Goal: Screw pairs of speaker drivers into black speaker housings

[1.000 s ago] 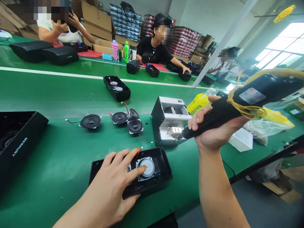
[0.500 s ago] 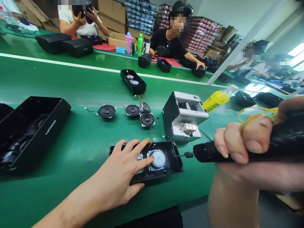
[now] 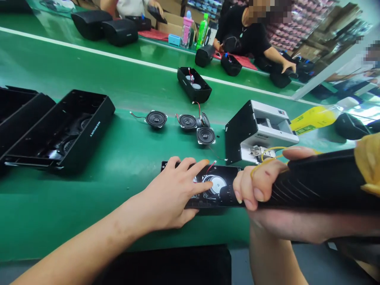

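Note:
My left hand (image 3: 175, 190) lies spread on a small black speaker housing (image 3: 228, 174) at the near edge of the green belt, fingertips resting beside the silver-backed speaker driver (image 3: 216, 185) seated inside it. My right hand (image 3: 267, 190) is wrapped round a black electric screwdriver (image 3: 314, 182) with a yellow cord. Its tip points down at the housing's right part, just right of the driver; the tip itself is hidden behind my fingers.
Three loose speaker drivers (image 3: 187, 121) with red wires lie behind the housing. A grey-white screw feeder box (image 3: 258, 130) stands to the right, a yellow bottle (image 3: 311, 118) beyond it. Large black cabinets (image 3: 62, 130) sit left. Another open housing (image 3: 194, 84) lies farther back. People work across the belt.
My right hand has brought the screwdriver from the feeder box down and left onto the housing. The left hand has stayed on the housing. The view has dropped and swung right.

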The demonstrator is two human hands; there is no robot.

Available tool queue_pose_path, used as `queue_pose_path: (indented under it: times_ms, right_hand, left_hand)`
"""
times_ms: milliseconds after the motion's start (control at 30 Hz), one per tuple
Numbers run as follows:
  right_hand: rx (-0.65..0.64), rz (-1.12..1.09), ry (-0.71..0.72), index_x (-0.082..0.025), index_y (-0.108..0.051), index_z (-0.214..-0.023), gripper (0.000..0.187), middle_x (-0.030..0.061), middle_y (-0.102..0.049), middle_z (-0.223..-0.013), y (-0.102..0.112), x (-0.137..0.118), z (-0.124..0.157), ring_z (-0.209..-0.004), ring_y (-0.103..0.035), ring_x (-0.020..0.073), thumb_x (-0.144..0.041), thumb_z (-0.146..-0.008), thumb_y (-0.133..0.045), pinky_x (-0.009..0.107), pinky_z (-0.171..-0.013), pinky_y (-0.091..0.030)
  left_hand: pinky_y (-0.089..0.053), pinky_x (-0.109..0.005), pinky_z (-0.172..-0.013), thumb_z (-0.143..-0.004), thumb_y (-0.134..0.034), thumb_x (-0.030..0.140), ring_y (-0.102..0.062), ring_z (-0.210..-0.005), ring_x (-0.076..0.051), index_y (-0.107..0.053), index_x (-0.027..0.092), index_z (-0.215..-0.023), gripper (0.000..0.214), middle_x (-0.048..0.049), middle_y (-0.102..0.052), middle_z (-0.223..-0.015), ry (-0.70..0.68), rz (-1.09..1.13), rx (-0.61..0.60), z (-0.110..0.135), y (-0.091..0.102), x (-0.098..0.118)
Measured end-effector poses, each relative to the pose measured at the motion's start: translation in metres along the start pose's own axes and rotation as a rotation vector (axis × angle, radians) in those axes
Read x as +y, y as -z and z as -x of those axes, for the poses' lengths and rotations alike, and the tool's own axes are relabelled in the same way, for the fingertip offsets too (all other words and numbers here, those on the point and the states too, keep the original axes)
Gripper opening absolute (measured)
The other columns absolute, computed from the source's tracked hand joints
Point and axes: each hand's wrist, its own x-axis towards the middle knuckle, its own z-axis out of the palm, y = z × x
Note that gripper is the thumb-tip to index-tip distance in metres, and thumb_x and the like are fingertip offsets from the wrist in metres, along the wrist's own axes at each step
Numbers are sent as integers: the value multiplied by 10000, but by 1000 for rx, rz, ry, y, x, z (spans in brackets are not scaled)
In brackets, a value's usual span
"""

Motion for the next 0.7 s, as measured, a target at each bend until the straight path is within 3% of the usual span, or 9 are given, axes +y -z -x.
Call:
queue_pose_path:
  times_ms: [133, 267, 433, 533, 700]
  right_hand:
    - [-94, -19, 30, -186, -746, -1271, 617, -1, -667, -691, 6, 8, -1, -443, -579, 154, -717, -975, -641, 301, -405, -506]
    - [9, -16, -29, -216, -766, -1210, 553, -5, -661, -652, 5, 8, -2, -430, -558, 142, -708, -994, -633, 278, -415, -492]
    - [-24, 13, -11, -248, -778, -1216, 602, -20, -642, -629, 3, 9, -2, -376, -509, 140, -761, -911, -701, 281, -365, -459]
    - [63, 9, -51, -267, -782, -1188, 509, -24, -627, -625, 3, 9, 0, -399, -518, 142, -707, -945, -704, 278, -381, -462]
    - [-31, 10, 2, -232, -774, -1223, 694, -10, -620, -635, 6, 8, 0, -396, -532, 145, -833, -954, -553, 294, -386, -482]
  left_hand:
    - [-436, -628, -1064, -881, -752, 420, -508, -1418, -403, -631, 362, -1452, 586, -112, -406, -1730, -6, -14, 12, 1, 0, -1]
    - [-440, -622, -1052, -888, -743, 424, -522, -1397, -400, -632, 365, -1450, 577, -113, -413, -1720, -7, -16, 10, -1, 1, 0]
    - [-436, -619, -1065, -877, -748, 427, -513, -1404, -397, -633, 353, -1439, 578, -109, -402, -1725, -3, -14, 8, -3, 1, 1]
    - [-432, -620, -1070, -875, -748, 420, -509, -1406, -398, -633, 346, -1439, 580, -114, -403, -1722, -1, -8, 2, -2, 1, 2]
    - [-418, -621, -1095, -871, -754, 412, -490, -1427, -396, -633, 350, -1436, 581, -96, -392, -1730, 9, 1, -14, -1, 2, 2]
